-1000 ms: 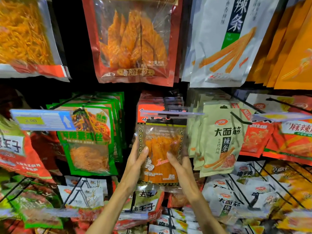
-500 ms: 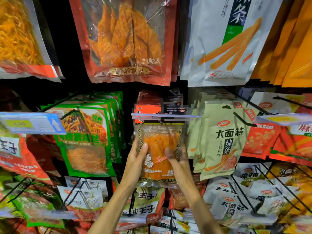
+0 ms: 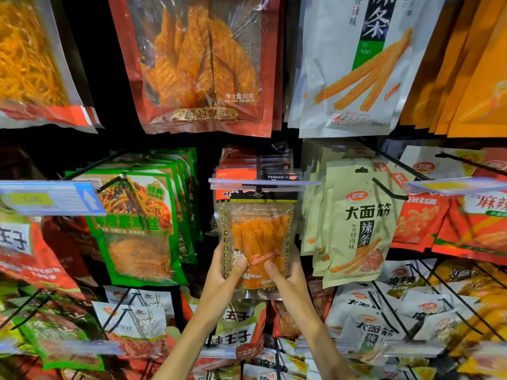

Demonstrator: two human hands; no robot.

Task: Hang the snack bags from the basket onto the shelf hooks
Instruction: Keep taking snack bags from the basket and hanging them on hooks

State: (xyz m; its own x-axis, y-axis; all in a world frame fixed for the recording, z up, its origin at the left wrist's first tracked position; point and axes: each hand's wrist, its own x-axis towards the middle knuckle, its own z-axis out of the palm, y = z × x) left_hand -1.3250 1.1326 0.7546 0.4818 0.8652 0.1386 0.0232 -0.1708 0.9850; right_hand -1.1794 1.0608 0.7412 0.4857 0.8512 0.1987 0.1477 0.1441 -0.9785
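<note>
I see both hands on one snack bag (image 3: 260,234), the see-through one full of orange sticks. The left hand (image 3: 222,272) grips it at 8 o'clock and the right hand (image 3: 288,275) grips it at 4 o'clock. Both thumbs press on the front and the fingers curl round the back.

A second ago the hands held the bag near its middle. Now they sit lower, close to the bottom edge. The bag's top is tucked behind the clear tag strip (image 3: 263,183) at 12 o'clock, where the black hook (image 3: 258,168) pokes out. More bags of the same kind hang behind it.

I think the bag is going on the hook, or is on it already. The strip hides the hole, so I cannot tell. If it is on, the hands can let go.

Green bags (image 3: 137,229) hang at 9 o'clock and pale bags (image 3: 356,223) at 3 o'clock. I cannot see the basket.
</note>
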